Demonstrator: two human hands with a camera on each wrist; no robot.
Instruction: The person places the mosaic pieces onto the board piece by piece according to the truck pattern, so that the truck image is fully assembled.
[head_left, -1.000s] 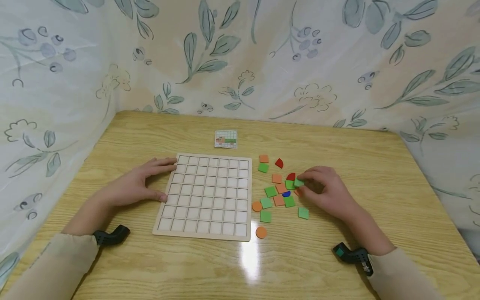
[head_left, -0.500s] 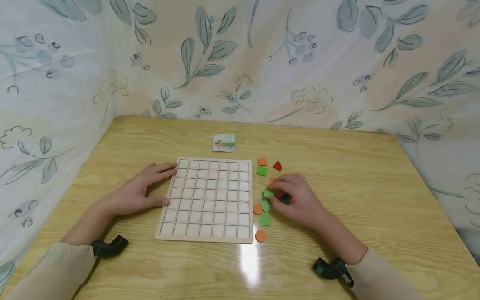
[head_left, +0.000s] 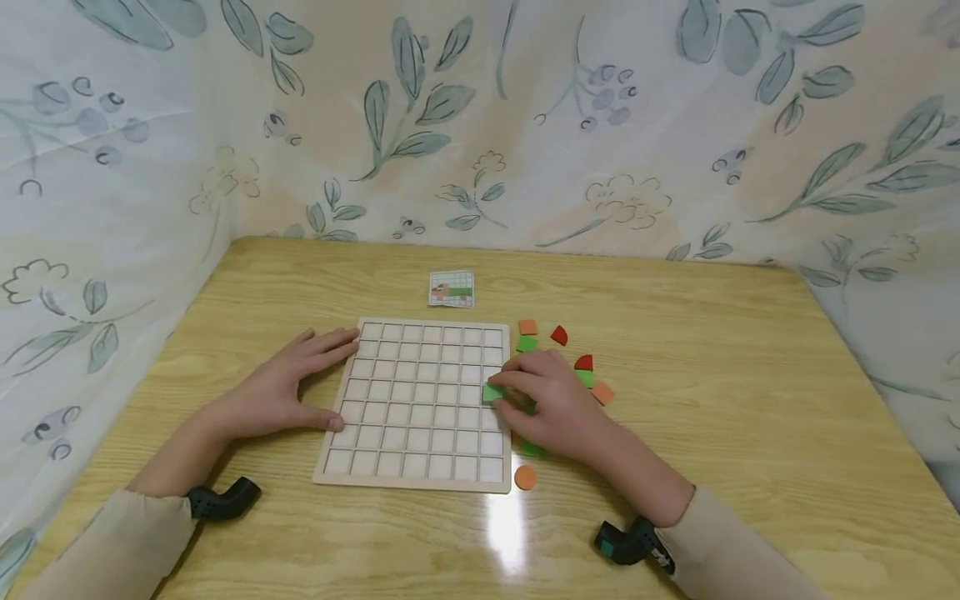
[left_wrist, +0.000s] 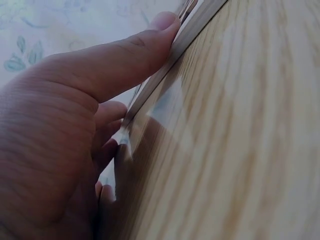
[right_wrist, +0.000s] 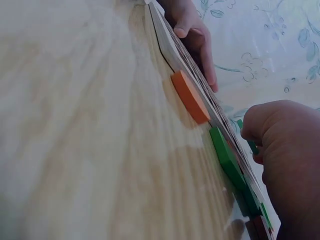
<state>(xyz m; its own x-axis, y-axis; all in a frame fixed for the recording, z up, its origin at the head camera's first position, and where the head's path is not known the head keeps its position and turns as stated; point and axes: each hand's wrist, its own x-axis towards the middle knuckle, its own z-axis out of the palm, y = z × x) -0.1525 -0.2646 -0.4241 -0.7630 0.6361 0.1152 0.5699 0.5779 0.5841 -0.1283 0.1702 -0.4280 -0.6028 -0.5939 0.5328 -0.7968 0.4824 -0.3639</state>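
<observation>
A wooden grid board (head_left: 420,392) with bare square cells lies flat on the table. My left hand (head_left: 281,387) rests along its left edge, thumb and fingertips touching the frame, as the left wrist view also shows. Over the board's right-hand column, my right hand (head_left: 555,404) pinches a green square tile (head_left: 491,393) between thumb and fingers. In the right wrist view that green tile (right_wrist: 248,137) shows just past the thumb, at the board's edge. Several loose tiles lie under and around my right hand, partly hidden by it.
Right of the board lie an orange square (head_left: 528,327), a red quarter-circle (head_left: 558,335), another red quarter-circle (head_left: 584,362), an orange square (head_left: 603,393) and an orange disc (head_left: 525,477). A printed pattern card (head_left: 452,288) lies behind the board. Patterned fabric (head_left: 480,125) hangs at the back.
My right hand has carried a green tile leftward from the loose pieces to the board's right column. My left hand stays at the board's left edge.
</observation>
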